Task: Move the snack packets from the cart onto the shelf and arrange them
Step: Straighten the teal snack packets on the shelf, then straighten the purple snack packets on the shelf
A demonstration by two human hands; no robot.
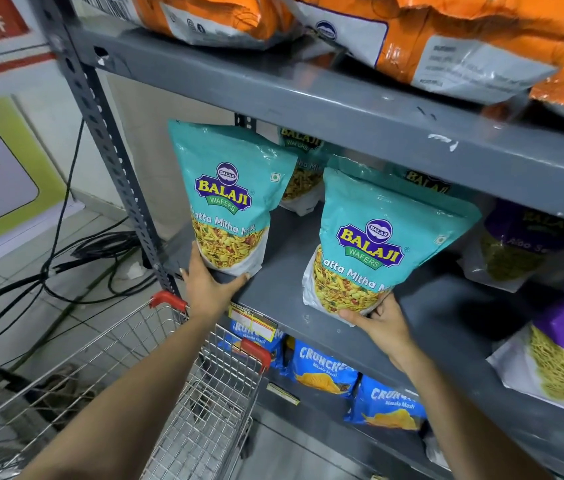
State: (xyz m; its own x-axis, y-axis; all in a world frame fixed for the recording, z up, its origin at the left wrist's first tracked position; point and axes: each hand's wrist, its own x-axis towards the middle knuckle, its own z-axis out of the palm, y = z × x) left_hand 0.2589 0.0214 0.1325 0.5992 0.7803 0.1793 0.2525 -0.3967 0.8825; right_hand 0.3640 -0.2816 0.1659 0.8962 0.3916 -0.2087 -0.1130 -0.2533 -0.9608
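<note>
A grey metal shelf (273,296) filled the right of the frame, with black cables (76,258) on the tiled floor at left and a wire cart (183,403) with red corners at lower centre. Two glossy teal snack packets printed "Balaji Wafers" stood upright on the middle level: the left hand (209,284) cupped the base of the left packet (226,199) at the shelf's front edge, and the right hand (381,323) gripped the bottom of the right packet (374,244), fingers curled underneath. More teal packets (299,168) stood behind, orange bags (446,32) lay above, blue ones (322,370) below, purple ones (550,344) at right
</note>
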